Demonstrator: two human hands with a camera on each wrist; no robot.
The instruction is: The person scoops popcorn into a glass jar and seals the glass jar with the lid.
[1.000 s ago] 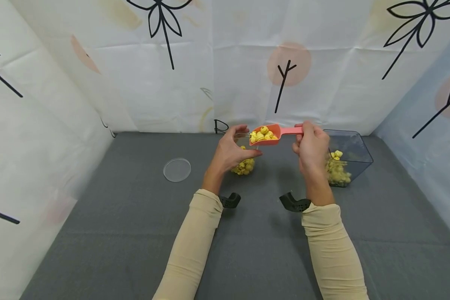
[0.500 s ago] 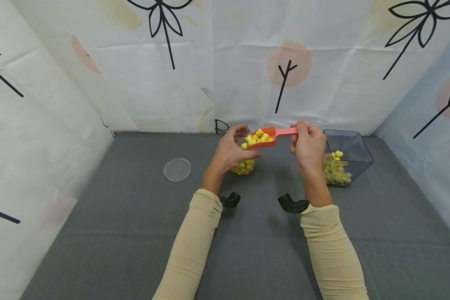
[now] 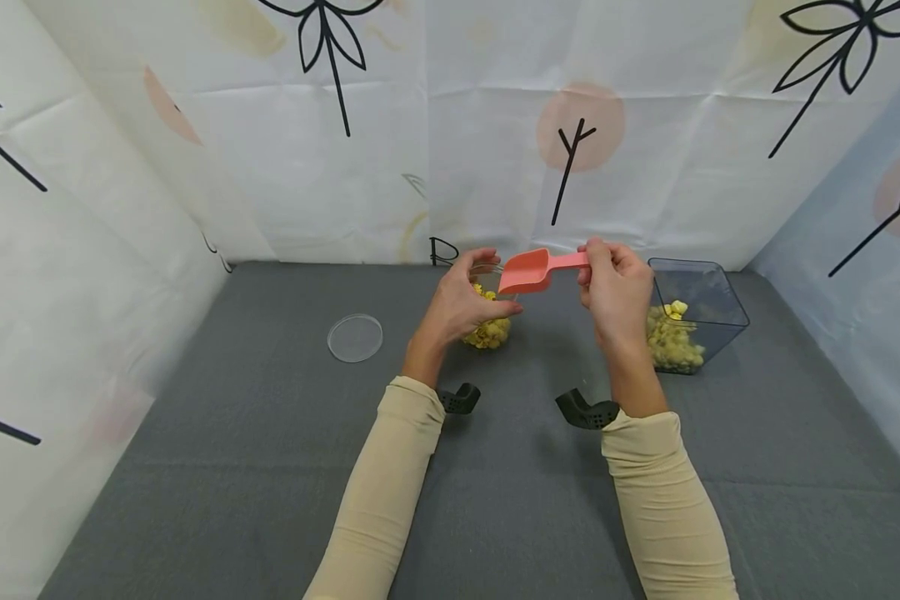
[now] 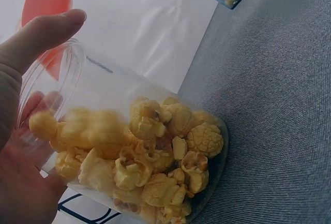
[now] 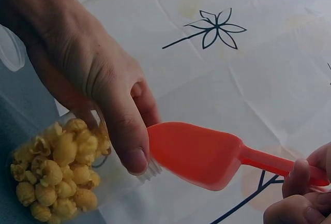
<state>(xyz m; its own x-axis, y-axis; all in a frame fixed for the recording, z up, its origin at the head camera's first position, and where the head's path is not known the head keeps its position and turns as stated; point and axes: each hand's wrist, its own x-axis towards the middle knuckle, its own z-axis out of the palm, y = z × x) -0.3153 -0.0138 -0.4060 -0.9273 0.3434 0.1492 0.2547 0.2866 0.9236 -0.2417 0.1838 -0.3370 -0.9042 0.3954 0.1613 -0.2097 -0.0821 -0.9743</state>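
Observation:
My left hand grips a clear jar near its mouth, thumb on one side and fingers on the other. Yellow popcorn fills much of the jar, and some pieces near the mouth look blurred. In my right hand is the handle of an orange-red scoop. The scoop tips down at the jar's mouth, and no popcorn shows in its bowl. Seen from the right wrist, the scoop's tip reaches in behind the left thumb.
A clear, dark-tinted bin holding more popcorn stands right of the right hand. A round clear lid lies on the grey cloth at left. Patterned white sheets hang behind and at both sides.
The scoop, full a second ago, has moved left and tipped toward the jar; its popcorn has slid out into the jar. The left hand has stayed in place.

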